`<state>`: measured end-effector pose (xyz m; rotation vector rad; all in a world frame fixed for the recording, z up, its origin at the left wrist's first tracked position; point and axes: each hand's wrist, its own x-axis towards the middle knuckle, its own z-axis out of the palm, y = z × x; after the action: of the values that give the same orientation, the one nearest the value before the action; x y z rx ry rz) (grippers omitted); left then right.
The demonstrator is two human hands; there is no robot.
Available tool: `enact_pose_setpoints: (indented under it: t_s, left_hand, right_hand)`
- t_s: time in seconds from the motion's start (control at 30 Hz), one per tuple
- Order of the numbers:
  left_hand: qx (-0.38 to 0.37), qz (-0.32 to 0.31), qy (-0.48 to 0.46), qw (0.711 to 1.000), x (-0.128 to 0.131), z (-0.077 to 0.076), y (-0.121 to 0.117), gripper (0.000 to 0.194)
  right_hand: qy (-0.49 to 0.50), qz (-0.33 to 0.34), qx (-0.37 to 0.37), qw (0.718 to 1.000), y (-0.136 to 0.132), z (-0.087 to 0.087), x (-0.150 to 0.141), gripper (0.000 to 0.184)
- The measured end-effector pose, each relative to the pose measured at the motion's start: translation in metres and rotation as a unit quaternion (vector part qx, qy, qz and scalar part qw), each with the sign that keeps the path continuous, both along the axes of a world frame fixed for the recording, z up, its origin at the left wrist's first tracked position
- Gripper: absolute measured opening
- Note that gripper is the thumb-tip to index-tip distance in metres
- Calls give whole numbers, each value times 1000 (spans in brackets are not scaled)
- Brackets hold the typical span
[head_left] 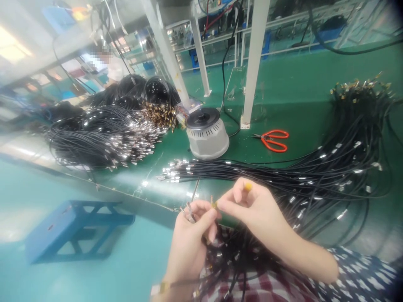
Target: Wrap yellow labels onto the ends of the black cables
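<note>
My left hand (193, 228) is closed, thumb and fingers pinching a black cable whose small brass-coloured end piece (214, 204) sticks up between the fingertips. A thin metal tool (195, 191), its kind unclear, also rises from the left fingers. My right hand (256, 205) is closed too, its thumb and forefinger pressed on that same end piece from the right. Something yellow (248, 186) wraps a right finger. Below both hands, a bunch of black cables (239, 251) lies across a checked cloth on the lap.
A bundle of black cables with silvery tips (220, 170) stretches across the green bench (283, 113). Orange-handled snips (275, 140) lie near a grey round device with a black top (208, 136). Cable heaps (103, 130) cover the left. A blue stool (78, 230) stands on the floor.
</note>
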<state>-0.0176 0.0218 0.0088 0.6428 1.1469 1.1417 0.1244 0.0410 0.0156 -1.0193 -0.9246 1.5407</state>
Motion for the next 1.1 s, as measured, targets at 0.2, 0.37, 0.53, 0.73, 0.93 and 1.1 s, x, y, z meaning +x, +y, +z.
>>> enact_pose_setpoints:
  t_s: [0.2, 0.37, 0.53, 0.73, 0.93, 1.1]
  left_hand:
    - [3, -36, -1, 999, 0, 2, -2, 25]
    - [13, -45, 25, 999, 0, 1, -2, 27]
    - [26, -58, 57, 996, 0, -4, -4, 19]
    - [16, -39, 41, 998, -2, -5, -7, 22]
    - [23, -108, -29, 993, -3, -3, -2, 24]
    - [15, -178, -120, 977, -8, -15, 4, 31]
  right_hand:
    - [14, 7, 17, 1000, 1, 2, -2, 40]
    - [30, 9, 35, 999, 1, -1, -3, 39]
    - [34, 14, 30, 999, 1, -5, -4, 38]
    - [-3, 14, 25, 1000, -2, 0, 1, 38]
    - [94, 146, -6, 985, 14, -7, 8, 38]
    - [185, 220, 38, 957, 18, -12, 10, 31]
